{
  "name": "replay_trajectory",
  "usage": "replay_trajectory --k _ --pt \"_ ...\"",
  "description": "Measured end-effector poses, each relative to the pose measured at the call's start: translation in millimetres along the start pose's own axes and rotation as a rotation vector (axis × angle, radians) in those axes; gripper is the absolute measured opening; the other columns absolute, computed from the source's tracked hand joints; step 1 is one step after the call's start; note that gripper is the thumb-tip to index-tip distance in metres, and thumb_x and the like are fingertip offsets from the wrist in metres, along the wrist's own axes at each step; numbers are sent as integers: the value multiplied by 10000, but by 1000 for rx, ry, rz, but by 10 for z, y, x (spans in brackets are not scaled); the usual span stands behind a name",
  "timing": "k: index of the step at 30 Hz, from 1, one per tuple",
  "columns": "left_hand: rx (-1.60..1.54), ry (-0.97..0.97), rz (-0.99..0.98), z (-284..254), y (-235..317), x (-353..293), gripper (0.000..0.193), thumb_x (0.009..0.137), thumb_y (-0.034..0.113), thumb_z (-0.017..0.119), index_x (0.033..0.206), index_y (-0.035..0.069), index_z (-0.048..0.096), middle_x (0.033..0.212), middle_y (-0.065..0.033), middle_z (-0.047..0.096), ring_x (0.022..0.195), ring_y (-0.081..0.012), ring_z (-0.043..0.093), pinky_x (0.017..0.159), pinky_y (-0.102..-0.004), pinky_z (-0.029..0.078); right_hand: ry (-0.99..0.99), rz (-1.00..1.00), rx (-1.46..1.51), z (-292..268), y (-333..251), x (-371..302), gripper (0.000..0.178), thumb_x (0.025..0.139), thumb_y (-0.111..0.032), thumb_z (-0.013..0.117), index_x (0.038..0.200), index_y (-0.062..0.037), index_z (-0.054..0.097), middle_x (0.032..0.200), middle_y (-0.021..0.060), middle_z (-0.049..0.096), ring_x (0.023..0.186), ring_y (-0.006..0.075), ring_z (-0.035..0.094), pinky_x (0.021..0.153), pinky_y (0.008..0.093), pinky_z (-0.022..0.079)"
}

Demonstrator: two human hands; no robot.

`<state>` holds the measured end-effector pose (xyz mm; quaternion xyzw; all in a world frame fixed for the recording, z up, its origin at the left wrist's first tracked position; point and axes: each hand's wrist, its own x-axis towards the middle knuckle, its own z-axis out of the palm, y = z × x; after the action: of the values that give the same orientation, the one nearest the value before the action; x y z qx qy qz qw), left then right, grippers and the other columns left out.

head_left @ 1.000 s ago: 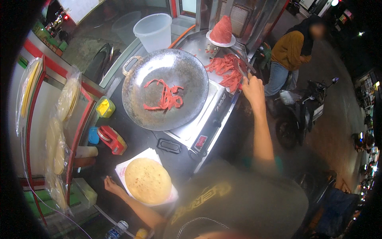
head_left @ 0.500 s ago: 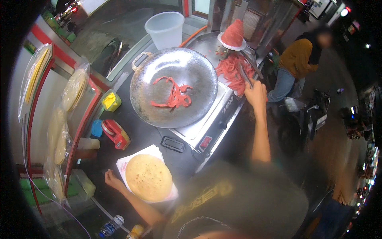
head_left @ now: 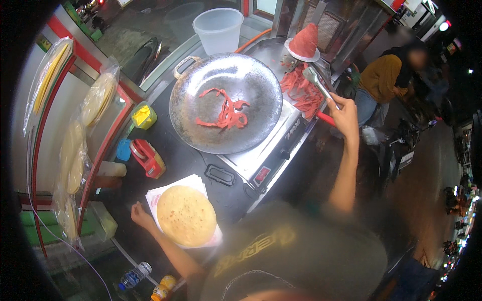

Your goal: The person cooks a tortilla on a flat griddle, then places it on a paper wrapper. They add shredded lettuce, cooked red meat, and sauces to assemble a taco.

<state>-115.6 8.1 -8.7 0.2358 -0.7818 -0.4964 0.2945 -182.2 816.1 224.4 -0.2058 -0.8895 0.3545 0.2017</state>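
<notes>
My right hand (head_left: 345, 116) is closed round metal tongs (head_left: 321, 86), their tips over the pile of red meat strips (head_left: 304, 95) on the metal tray. A red handle (head_left: 326, 119) sticks out below them. Left of the tray, several meat strips (head_left: 228, 113) lie in a wide round pan (head_left: 188, 130) on a stove (head_left: 251, 165). My left hand (head_left: 141, 215), fingers curled in and apparently holding nothing, is by the left edge of white paper sheets (head_left: 150, 193). A round browned flatbread (head_left: 186, 215) lies on the sheets.
A cone-shaped mass of red meat (head_left: 304, 42) stands behind the strips. A white bucket (head_left: 217, 32) is behind the pan. To the left are an open yellow tub (head_left: 144, 117), a red tape dispenser (head_left: 147, 158) and bagged flatbreads (head_left: 98, 98). A person (head_left: 384, 75) sits at the right.
My right hand has shifted right with the tongs, whose tips are now above the meat strips. The red handle now shows below them. My left hand has barely moved.
</notes>
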Motion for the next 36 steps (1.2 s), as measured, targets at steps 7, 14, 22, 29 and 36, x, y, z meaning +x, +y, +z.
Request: replay_trajectory --k 7,14,22,29,36 --pt "115 9 28 29 168 -10 285 1086 143 712 883 -52 667 837 -37 676 792 -143 584 744 -344 472 -126 -172 403 -453 -835 -240 388 1107 -134 745 1453 41 755 788 -74 536 705 18 435 615 245 330" --pt "156 11 -12 -2 101 0 256 1080 121 707 898 -58 685 840 -28 668 802 -138 585 742 -329 463 -60 -336 107 -154 -1151 -429 431 1048 -224 781 1421 -7 764 1095 274 832 1009 300 850 883 395 618" --pt "41 79 -7 20 108 23 246 1086 122 730 890 -26 707 869 -21 688 842 -129 618 755 -307 455 -19 -186 -124 510 -318 52 435 1051 -269 748 1414 -29 772 994 362 754 1001 519 776 833 539 600" --pt "9 97 -19 -38 64 19 230 1086 122 721 914 -30 717 831 19 654 770 -112 540 695 -312 393 -50 -26 -319 623 9 -31 397 1045 -245 722 1416 -121 791 1029 377 745 1051 557 738 908 599 583" --pt "128 77 8 17 66 44 234 1076 129 709 919 -40 746 830 2 664 754 -126 540 675 -326 398 78 9 -185 210 -123 -269 362 1035 -161 727 1386 -117 802 1049 379 723 987 522 764 837 484 592"
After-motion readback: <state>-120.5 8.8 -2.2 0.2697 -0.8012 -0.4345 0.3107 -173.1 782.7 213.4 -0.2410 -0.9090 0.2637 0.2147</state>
